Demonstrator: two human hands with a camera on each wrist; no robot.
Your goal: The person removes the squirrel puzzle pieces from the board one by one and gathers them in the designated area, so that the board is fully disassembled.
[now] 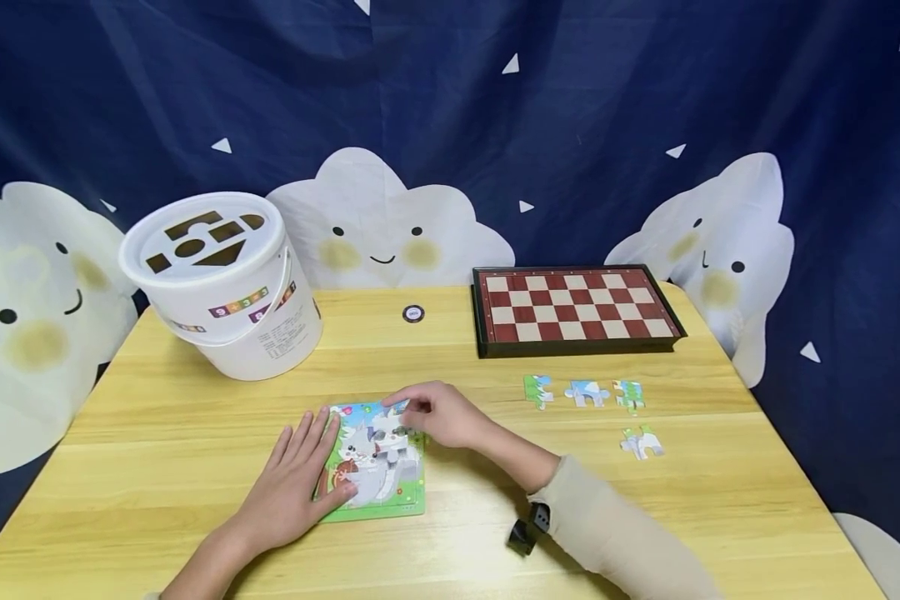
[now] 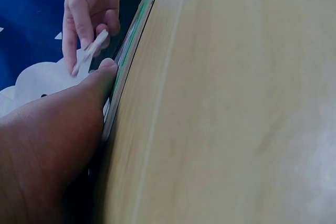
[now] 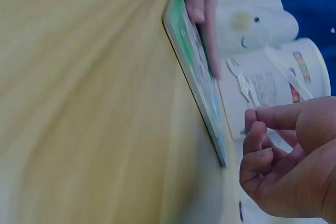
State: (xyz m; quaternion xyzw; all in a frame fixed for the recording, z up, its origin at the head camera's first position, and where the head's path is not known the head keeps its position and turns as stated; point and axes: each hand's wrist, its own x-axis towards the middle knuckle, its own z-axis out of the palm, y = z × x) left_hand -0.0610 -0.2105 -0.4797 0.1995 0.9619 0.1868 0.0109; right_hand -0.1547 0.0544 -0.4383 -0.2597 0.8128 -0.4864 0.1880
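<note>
A jigsaw puzzle board with a cartoon picture of grey animals and a green border lies on the table. My left hand rests flat along its left side, fingers spread and thumb over the lower part of the picture. Above the upper right of the board, my right hand pinches a jigsaw puzzle piece between thumb and fingertips. That piece is tilted and held off the board in the right wrist view. In the left wrist view, the left thumb lies along the board's edge.
Several loose puzzle pieces lie to the right, one of them nearer the front. Behind them sits a red and white chessboard. A white shape-sorter bucket stands at the back left, and a round dark chip lies between.
</note>
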